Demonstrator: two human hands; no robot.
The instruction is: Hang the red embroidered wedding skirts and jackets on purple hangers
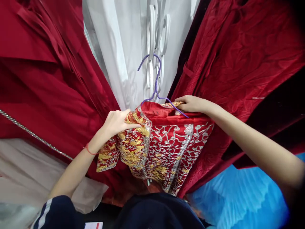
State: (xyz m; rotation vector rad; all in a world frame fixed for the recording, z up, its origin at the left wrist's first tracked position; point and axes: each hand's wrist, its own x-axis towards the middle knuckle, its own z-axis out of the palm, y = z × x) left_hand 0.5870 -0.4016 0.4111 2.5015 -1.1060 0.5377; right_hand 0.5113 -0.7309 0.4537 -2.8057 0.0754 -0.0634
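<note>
A red garment (pixel 164 143) with gold and silver embroidery hangs on a purple hanger (pixel 156 86) in front of me. My left hand (pixel 118 122) grips its left shoulder, fingers closed over the gold-embroidered cloth. My right hand (pixel 192 103) is closed on the right shoulder, where the hanger's arm runs under the collar. The hanger's hook rises in front of white clothing behind. A thin red cord circles my left wrist.
Plain red garments (pixel 47 82) hang at the left and crinkled red velvet (pixel 238 57) at the right. White clothing (pixel 124 47) hangs in the middle behind. Blue pleated fabric (pixel 238 197) lies at lower right, pale cloth (pixel 28 171) at lower left.
</note>
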